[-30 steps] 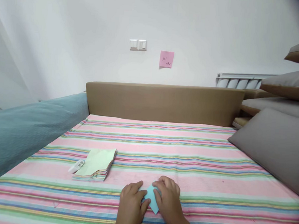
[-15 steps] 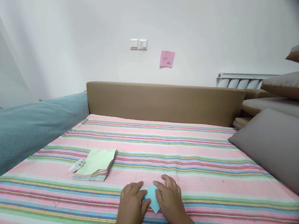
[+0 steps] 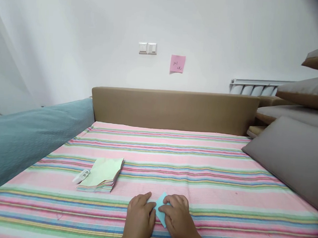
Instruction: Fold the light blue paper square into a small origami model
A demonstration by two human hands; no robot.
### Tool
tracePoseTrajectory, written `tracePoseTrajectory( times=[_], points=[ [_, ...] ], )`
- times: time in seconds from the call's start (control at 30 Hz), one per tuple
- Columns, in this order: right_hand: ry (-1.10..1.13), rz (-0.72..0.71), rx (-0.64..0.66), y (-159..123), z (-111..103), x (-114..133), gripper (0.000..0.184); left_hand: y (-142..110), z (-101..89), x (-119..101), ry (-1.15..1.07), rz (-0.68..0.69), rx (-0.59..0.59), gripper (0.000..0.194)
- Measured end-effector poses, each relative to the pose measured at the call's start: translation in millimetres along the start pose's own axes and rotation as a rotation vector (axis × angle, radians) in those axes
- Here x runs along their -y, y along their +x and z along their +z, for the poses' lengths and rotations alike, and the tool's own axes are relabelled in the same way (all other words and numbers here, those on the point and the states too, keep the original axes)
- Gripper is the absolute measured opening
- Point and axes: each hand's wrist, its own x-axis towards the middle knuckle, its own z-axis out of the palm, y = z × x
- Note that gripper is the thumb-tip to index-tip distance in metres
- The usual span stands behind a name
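One left hand [image 3: 140,216], one right hand [image 3: 178,217] and one blue paper [image 3: 161,216] are near; left lie one paper stack [image 3: 105,171] and one white tool [image 3: 81,176]; far are two switch plates [image 3: 152,48] and one pink note [image 3: 177,63]; right, at least four grey cushions [image 3: 292,157].

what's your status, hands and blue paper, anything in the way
Left hand and right hand both on blue paper. Between them, striped cloth beneath. Paper stack apart, off left, not in the way.

A pink note [image 3: 177,64] hangs near switches [image 3: 152,48]; cushions [image 3: 310,89] lie piled.
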Motion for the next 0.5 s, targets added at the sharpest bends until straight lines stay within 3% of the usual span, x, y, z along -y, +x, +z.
tracePoseTrajectory(
  times=[0.13, 0.5],
  points=[
    [-0.004, -0.095, 0.058, -1, -3, 3, 0.043, 0, 1.9, -1, 0.011, -0.041, 0.002, 0.041],
    [-0.012, -0.142, 0.095, -11, -11, 1, 0.037, 0, 2.8, 3, -0.005, -0.054, 0.037, 0.042]
  ],
)
